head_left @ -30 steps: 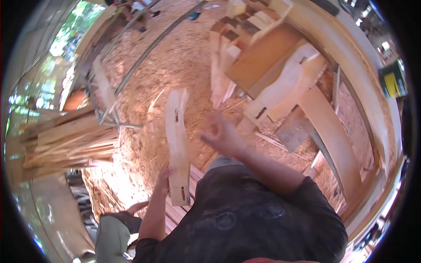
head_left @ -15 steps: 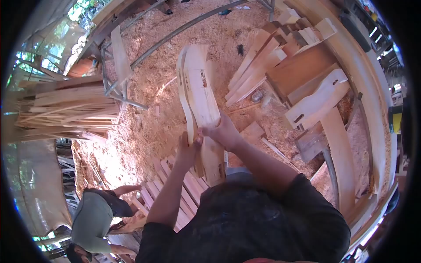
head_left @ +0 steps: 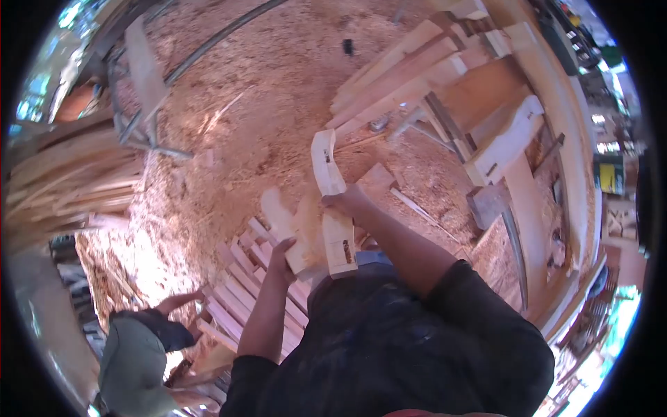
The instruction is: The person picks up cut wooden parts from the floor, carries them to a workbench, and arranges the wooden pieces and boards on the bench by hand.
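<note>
A pale, curved wooden piece (head_left: pixel 338 233) with slots cut near both ends stands out in front of my body. My right hand (head_left: pixel 349 202) is closed around its middle, thumb across the upper face. My left hand (head_left: pixel 281 260) grips the edge of a second curved wooden piece (head_left: pixel 279 214), lower and to the left, its fingers mostly hidden beneath. The two pieces are spread apart at the top and lie close together near my waist.
Several sawn strips (head_left: pixel 240 299) lie below my left arm. At the lower left, another person (head_left: pixel 135 354) bends over. A slotted wooden piece (head_left: pixel 506 142) rests among stacked boards on the right. Wood shavings (head_left: pixel 264 125) cover the ground; a stack of planks (head_left: pixel 76 174) is at left.
The wooden pieces, held together before, are now apart, one in each hand. My left hand has moved left and down with its piece, and the view has shifted.
</note>
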The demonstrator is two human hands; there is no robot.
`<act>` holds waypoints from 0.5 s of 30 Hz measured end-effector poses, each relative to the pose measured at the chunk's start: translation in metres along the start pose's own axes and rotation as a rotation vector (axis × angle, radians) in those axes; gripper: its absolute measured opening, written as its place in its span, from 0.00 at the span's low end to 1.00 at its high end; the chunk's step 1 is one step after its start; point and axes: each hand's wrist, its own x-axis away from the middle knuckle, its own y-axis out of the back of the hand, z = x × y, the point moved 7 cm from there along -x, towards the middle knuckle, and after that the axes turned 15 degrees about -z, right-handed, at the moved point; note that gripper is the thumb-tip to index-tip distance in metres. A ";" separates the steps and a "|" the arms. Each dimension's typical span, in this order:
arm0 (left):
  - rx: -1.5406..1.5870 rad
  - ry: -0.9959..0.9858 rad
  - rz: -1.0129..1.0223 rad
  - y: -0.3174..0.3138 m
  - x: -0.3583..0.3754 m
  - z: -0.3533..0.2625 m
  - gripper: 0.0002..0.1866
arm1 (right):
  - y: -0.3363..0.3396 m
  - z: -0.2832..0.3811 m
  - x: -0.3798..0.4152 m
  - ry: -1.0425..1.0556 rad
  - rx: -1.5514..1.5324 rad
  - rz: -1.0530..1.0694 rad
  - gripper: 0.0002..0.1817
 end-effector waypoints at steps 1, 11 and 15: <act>-0.005 0.028 -0.030 0.030 -0.019 0.003 0.32 | 0.023 0.020 0.016 -0.054 0.045 -0.041 0.32; -0.481 -0.356 -0.238 0.186 -0.026 0.005 0.26 | 0.264 0.099 0.136 0.415 -0.341 -0.615 0.36; -0.278 -0.243 -0.383 0.168 -0.005 -0.007 0.28 | 0.337 0.066 0.178 0.399 -0.579 -0.902 0.36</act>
